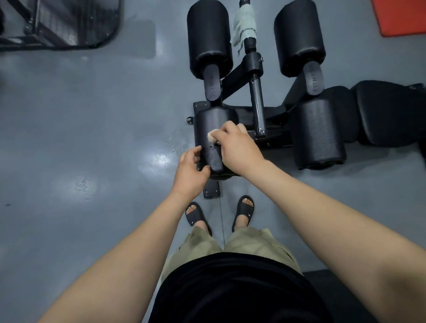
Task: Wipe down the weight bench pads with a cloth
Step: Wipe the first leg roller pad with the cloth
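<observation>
Head view: we log the right hand [238, 149], fingers curled round a pale cloth [211, 136], pressing it on the near-left roller pad [212, 122]; left hand [190, 170] fingers grip that pad's end; bracket lettering [212, 87] unreadable.

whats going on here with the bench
A person stands over a weight bench, wiping its near-left roller pad with a small pale cloth bunched in the right hand. The left hand holds that pad's near end. A grey-green cloth hangs on the post between the two far pads.
</observation>
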Tool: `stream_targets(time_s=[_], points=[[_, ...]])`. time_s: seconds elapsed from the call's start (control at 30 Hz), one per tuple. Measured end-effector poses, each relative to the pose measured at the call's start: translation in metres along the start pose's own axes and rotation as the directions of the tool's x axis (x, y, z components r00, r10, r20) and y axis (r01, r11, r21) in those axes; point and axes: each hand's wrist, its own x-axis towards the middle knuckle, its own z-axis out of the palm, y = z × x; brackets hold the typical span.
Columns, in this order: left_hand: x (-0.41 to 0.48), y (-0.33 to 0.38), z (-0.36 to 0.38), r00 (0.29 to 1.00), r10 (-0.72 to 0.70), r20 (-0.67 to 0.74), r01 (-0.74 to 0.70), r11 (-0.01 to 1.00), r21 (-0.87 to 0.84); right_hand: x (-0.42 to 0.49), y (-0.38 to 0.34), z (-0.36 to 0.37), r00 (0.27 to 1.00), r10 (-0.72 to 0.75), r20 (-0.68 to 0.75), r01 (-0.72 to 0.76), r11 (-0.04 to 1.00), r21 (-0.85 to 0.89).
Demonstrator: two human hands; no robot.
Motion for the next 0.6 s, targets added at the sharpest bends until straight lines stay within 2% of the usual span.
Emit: stream_targets(time_s=[0.2, 0.37, 0.5, 0.6], points=[[-0.001, -0.003, -0.004, 1.0, 0.028, 0.009, -0.029, 1.0, 0.009, -0.028, 0.013, 0.017, 0.994, -0.109, 0.003, 0.109, 0.993, 0.036], [0.0, -0.007, -0.004, 0.998, 0.067, 0.018, -0.068, 0.997, 0.044, -0.058, 0.02, 0.024, 0.99, -0.139, 0.02, 0.137, 0.987, 0.085], [-0.002, -0.004, -0.003, 0.995, 0.1, 0.022, -0.101, 0.994, 0.048, -0.069, 0.027, 0.02, 0.991, -0.13, 0.024, 0.125, 0.981, 0.15], [-0.003, 0.005, -0.006, 0.991, 0.123, 0.049, -0.125, 0.991, 0.052, -0.062, 0.022, 0.016, 0.997, -0.072, -0.036, 0.078, 0.978, 0.192]])
